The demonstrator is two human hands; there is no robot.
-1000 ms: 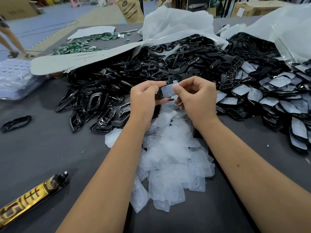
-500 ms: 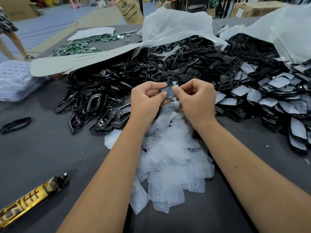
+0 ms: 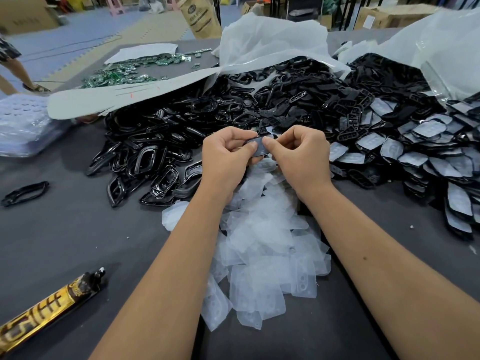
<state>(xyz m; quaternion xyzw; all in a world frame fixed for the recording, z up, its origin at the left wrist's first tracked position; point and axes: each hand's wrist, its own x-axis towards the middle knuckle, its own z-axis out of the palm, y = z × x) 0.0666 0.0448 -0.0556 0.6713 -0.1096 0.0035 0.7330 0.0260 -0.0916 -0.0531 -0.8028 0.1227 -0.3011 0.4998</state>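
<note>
Two hands meet over the middle of the table (image 3: 65, 242), raised just above the piles. Entry for the left hand (image 3: 226, 157): fingers curled, thumb and forefinger pinching the left end of a small black part (image 3: 259, 151). Entry for the right hand (image 3: 301, 154): fingers curled, thumb tip on the part's pale face, pinching its right end. The part sits between the two thumbs, off the table, with its face towards the camera. Most of it is hidden by fingers, and whether a film is lifting from it cannot be told.

Directly below the hands and between the forearms lies a heap of clear films (image 3: 265, 245), loose and overlapping on the table. Left of the hands is a pile of glossy black frames (image 3: 155, 152). Behind the hands is a pile of matt black inserts (image 3: 311, 105). To the right a pile of film-faced pieces (image 3: 426, 146) runs to the edge of view.

One black ring (image 3: 24, 193) lies alone, well left of the frames. A gold tube (image 3: 39, 315) lies slanted near the lower left corner. A white sheet (image 3: 117, 97) overlaps the far edge of the frames, with green boards (image 3: 124, 71) beyond it. Crumpled clear bags (image 3: 272, 40) rise behind the piles. Clear trays (image 3: 23, 126) sit at the left edge.
</note>
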